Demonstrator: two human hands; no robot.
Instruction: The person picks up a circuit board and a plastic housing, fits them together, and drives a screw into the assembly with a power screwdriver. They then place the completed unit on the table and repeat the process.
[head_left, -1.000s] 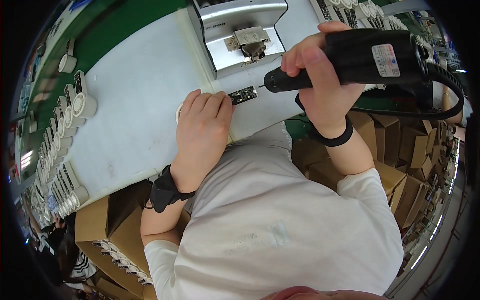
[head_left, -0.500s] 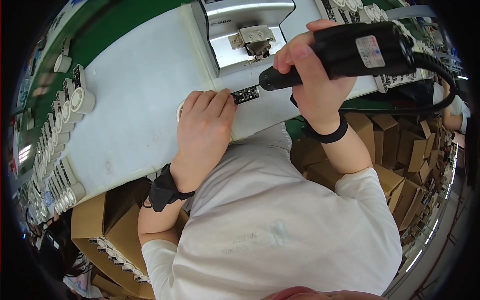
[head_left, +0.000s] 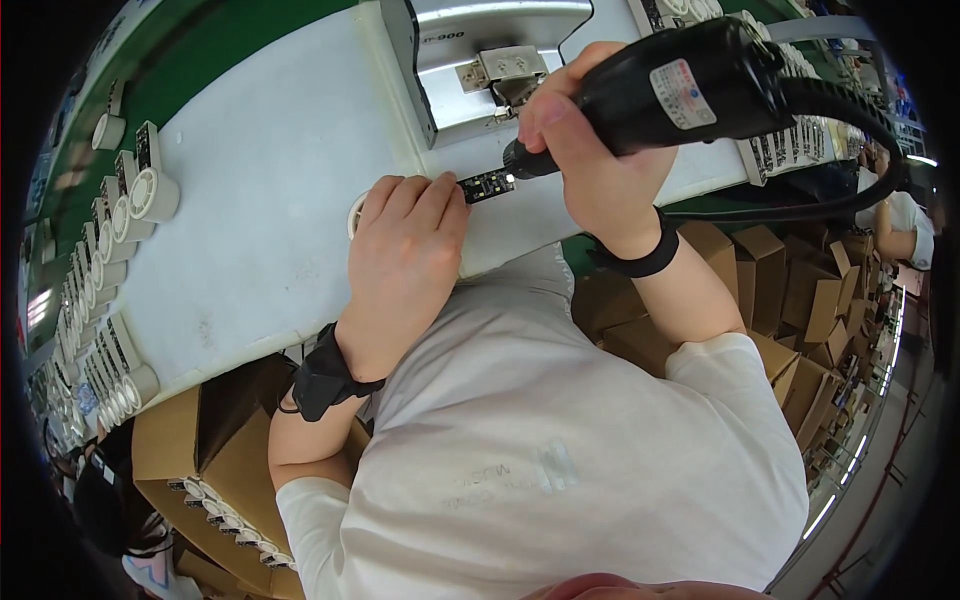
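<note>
My left hand (head_left: 405, 240) lies over a white part with a round end (head_left: 355, 216), fingers closed on it. A black circuit board (head_left: 488, 186) with small pale components sticks out past its fingertips on the right. My right hand (head_left: 612, 180) is wrapped round a black electric screwdriver (head_left: 640, 95), held at a slant with its cable trailing right. The screwdriver's nose is at the board's right end. Whether the bit touches the board is too small to tell. A silver screw feeder (head_left: 445, 80) stands just beyond both hands.
The white worktop (head_left: 270, 200) stretches left. Rows of white round-ended parts with circuit boards (head_left: 155, 195) line its left side, and more (head_left: 790, 145) stand at the right. Below it, an open cardboard box (head_left: 165, 445) holds similar parts; other boxes (head_left: 760, 265) sit on the right.
The screwdriver has tilted and shifted slightly left, its nose closer to the board's end. My left hand keeps its hold on the part. The whole view has shifted a little.
</note>
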